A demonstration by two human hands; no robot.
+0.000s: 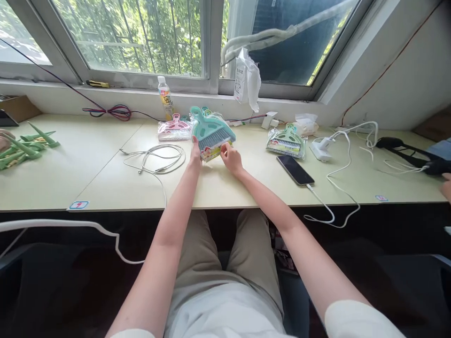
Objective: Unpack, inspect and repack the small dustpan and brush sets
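Teal plastic brush set (pixel 211 131) is gripped between my left hand (pixel 195 154) and right hand (pixel 230 158). A phone (pixel 295 170) lies right of them.

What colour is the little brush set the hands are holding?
Teal green, a plastic mini dustpan and brush set, seen best in the head view.

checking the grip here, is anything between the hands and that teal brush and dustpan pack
Nothing visible. The left hand touches the left side of the teal brush and dustpan pack, and the right hand holds its lower right corner at the label. The coiled white cable lies apart, to the left.
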